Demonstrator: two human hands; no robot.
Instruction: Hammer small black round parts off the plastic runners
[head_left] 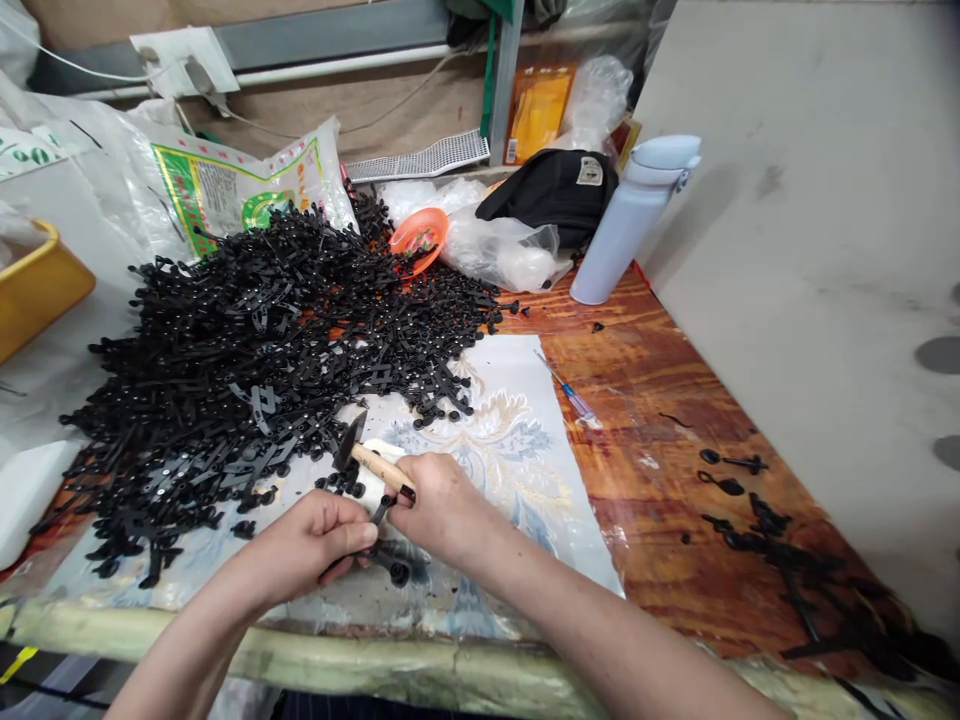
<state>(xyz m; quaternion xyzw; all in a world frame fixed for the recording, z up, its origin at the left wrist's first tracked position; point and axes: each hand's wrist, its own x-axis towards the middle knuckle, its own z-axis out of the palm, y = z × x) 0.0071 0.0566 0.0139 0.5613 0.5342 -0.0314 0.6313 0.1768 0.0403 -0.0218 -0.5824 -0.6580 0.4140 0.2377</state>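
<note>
My left hand [330, 540] pinches a small black plastic part [382, 509] near the table's front edge. Beside it, my right hand [439, 500] is closed around the wooden handle of a small hammer [382, 468]; its dark head points up and left, over the edge of the heap. The fingertips of my right hand are close to the upper end of the black part. Another black piece with a round end [398, 572] shows just below my hands. A large heap of black plastic parts [247, 340] spreads to the left and behind.
A patterned sheet [517, 440] covers part of the wooden table [645, 420]. On the right lie a screwdriver [574, 395] and loose black parts [780, 540]. Behind stand a pale blue bottle [626, 225], a black bag [559, 195] and an orange dish [420, 240]. A yellow bin [45, 290] is left.
</note>
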